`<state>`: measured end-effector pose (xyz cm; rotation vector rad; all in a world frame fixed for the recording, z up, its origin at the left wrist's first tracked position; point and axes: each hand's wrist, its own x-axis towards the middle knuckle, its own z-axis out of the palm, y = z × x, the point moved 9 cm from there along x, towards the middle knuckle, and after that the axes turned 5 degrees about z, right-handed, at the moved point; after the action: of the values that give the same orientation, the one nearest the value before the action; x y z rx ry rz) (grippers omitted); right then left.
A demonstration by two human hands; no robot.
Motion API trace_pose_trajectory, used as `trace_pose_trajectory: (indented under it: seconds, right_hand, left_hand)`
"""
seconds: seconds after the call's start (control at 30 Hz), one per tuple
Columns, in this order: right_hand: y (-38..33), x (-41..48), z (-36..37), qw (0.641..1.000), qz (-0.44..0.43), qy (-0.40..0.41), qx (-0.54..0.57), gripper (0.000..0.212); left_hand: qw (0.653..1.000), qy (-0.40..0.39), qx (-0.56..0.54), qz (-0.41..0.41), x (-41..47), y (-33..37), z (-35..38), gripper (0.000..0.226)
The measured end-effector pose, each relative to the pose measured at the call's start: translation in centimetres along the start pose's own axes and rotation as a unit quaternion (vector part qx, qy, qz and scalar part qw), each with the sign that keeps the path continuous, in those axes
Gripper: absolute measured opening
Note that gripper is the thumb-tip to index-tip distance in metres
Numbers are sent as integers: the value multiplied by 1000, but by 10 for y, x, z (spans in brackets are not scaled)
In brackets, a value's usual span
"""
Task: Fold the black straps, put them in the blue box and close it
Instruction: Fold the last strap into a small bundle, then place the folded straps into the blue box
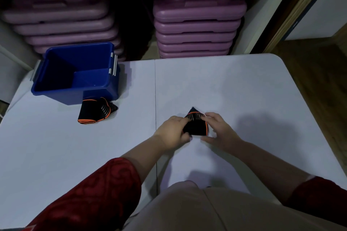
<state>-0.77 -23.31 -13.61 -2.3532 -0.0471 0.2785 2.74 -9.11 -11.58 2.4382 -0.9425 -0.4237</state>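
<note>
While the white table [244, 90] lies smooth and matte under dim light, a blue box [62, 97] of glossy hard plastic is seen at far left, open at the top, grey latches [114, 63] fitted on its sides. Only its own bare blue floor is shown inside. Against its near wall a folded black strap [96, 111] is laid on the table, ribbed fabric edged in orange. Toward the middle, a second black strap [196, 125], bunched into a rough triangle, is held low over the table. Its left edge is pinched by the left hand [172, 131] with curled fingers, and its right edge is clasped between thumb and fingers of the right hand [219, 131]. Behind, rounded purple cases [199, 24] are stacked on a shelf.
</note>
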Motion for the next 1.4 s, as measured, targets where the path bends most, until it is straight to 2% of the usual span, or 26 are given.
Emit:
trace_pose_trajectory:
  seconds: [0.13, 0.23, 0.4, 0.47, 0.57, 0.7, 0.77, 0.87, 0.93, 1.03, 1.23, 1.4]
  right_hand:
    - [-5, 1, -7, 993, 60, -4, 99, 41]
    - [-12, 1, -2, 983, 96, -2, 158, 24]
    - [-37, 2, 12, 969, 124, 0, 212, 7]
    - [-49, 6, 15, 966, 122, 11, 228, 6]
    - [-76, 11, 22, 960, 101, -18, 259, 5]
    - [-108, 19, 40, 938, 98, -111, 313, 29]
    - [-123, 27, 50, 926, 97, -143, 335, 35]
    - [-154, 44, 61, 921, 96, -150, 346, 56]
    - [-181, 59, 65, 920, 88, -136, 357, 50]
    - [-224, 85, 71, 919, 75, -103, 373, 23]
    - [-304, 136, 85, 933, 34, -50, 356, 24]
    - [-357, 196, 96, 951, 0, -12, 308, 37]
  left_hand:
    - [971, -16, -205, -121, -14, -16, 6, 31]
    - [949, 6, -263, -172, -26, -24, 9, 17]
    - [883, 48, -413, -220, -55, -28, 10, 27]
    - [869, 49, -438, -223, -66, -30, 9, 37]
    - [844, 67, -477, -237, -82, -42, 2, 37]
    - [804, 91, -545, -221, -103, -56, -18, 31]
    - [804, 104, -544, -216, -114, -64, -34, 31]
    - [805, 133, -536, -215, -131, -84, -64, 34]
    - [808, 156, -526, -214, -142, -100, -89, 39]
    - [823, 183, -495, -208, -157, -126, -133, 42]
    - [854, 231, -419, -207, -184, -186, -216, 34]
    - [868, 287, -355, -194, -193, -247, -284, 26]
